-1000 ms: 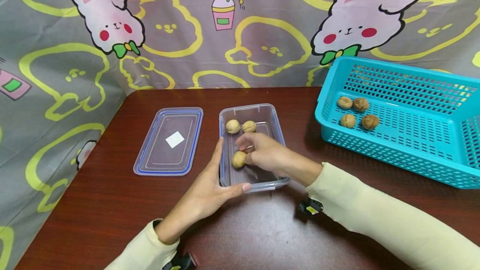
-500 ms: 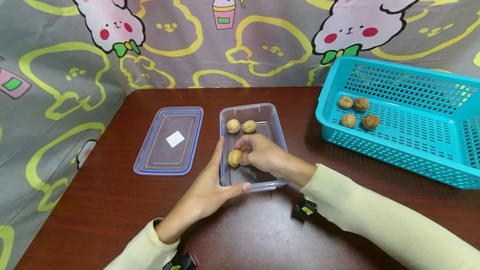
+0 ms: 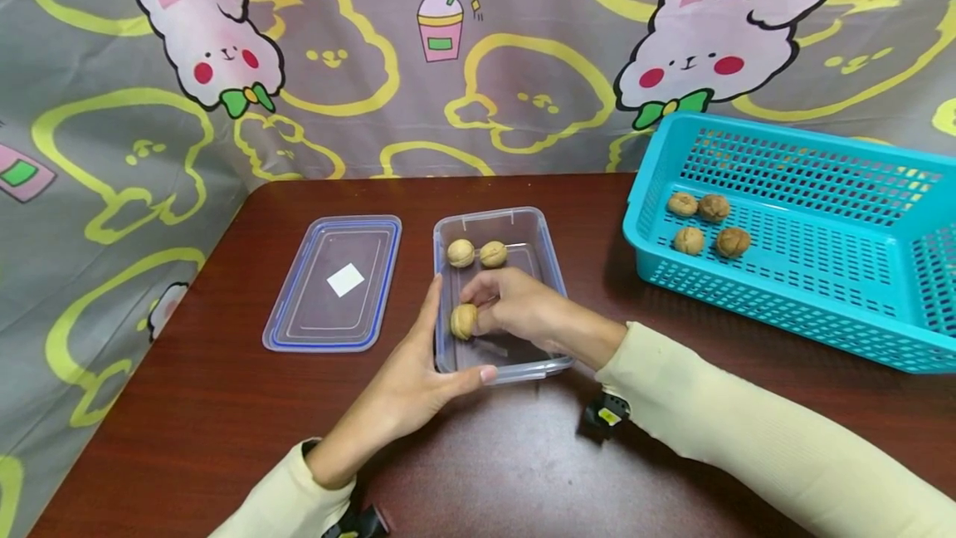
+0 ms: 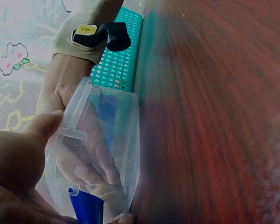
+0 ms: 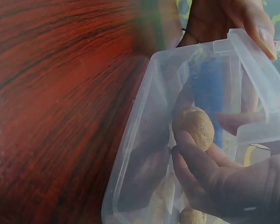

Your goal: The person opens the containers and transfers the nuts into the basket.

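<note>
A clear plastic container stands lidless on the table. My left hand holds its near left corner, fingers along the left wall and thumb along the front rim. Inside, my right hand grips a walnut between its fingers, low by the left wall. In the right wrist view, the fingertips press against this walnut. Two more walnuts lie at the container's far end, one in the left corner and the other beside it. Through the wall, the left wrist view shows the right fingers.
The container's lid, blue-sealed with a white square on it, lies flat to the left. A turquoise basket stands at the right, with several walnuts at its left end. A patterned cloth hangs behind the table.
My right hand has shifted slightly left with the walnut, bringing it nearer the container's left wall. The left hand keeps its hold on the corner. The basket's walnuts have not moved.
</note>
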Demonstrator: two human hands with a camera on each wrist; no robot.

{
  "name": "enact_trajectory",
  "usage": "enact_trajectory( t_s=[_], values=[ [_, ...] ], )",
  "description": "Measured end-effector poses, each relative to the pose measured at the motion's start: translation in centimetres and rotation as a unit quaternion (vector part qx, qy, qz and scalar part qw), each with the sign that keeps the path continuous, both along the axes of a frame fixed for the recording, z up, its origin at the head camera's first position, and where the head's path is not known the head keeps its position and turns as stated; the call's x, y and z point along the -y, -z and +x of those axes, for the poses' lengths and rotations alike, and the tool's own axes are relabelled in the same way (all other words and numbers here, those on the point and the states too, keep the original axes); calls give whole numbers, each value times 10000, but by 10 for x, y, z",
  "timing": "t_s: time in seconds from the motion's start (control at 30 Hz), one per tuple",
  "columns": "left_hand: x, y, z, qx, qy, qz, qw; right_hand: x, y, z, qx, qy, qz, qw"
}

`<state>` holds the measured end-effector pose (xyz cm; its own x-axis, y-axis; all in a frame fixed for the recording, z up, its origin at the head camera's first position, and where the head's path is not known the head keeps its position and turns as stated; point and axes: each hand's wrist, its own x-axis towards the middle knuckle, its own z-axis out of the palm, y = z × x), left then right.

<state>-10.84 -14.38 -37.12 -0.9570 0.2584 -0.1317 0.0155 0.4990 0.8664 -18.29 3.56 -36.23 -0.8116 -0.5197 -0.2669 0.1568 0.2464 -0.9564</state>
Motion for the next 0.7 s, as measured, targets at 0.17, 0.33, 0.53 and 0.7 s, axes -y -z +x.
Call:
enact_trajectory(
  t_s=[0.17,0.33,0.53,0.7],
  values=[
    [0,1,0,-44,1,20,10000,1,-1,1,168,-39,-146,9997],
    [-1,2,0,-99,20,61,9999,1,-1,1,93,-24,-195,9998],
    [0,1,1,39,-59,-36,10000,0,-2,1,-161,36,-198,9997],
    [0,1,0,14,-39,-85,10000,-5,-11,1,-372,-34,-106,9992]
  ],
)
